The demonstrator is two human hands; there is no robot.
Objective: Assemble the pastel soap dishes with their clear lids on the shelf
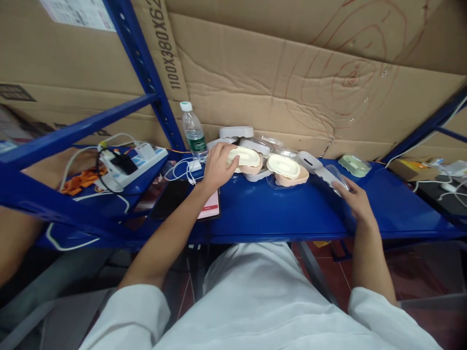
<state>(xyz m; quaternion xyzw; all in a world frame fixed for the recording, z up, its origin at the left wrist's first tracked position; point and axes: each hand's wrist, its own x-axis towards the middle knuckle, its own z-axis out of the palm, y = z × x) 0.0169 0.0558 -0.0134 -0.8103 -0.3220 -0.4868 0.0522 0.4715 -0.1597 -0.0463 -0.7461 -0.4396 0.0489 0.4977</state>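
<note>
My left hand (221, 164) reaches over the left side of the pile, with thumb and fingers closed around the edge of a cream oval tray (247, 156). That tray rests on a peach-coloured base. Just right of it, a second cream oval tray (283, 166) sits on another peach base (292, 180), with clear plastic under it. My right hand (356, 198) pinches the near end of a whitish oblong plastic piece (326, 177). Beside those fingers is a clear plastic cover (337, 174); whether they touch it too is hard to tell.
Behind the trays lie white pieces (236, 131) and clear covers. A water bottle (194, 131) stands left of them. A phone (170, 199), a lit screen (210, 206) and a power strip (142, 165) are farther left. A green box (353, 166) lies right on the blue shelf (255, 214).
</note>
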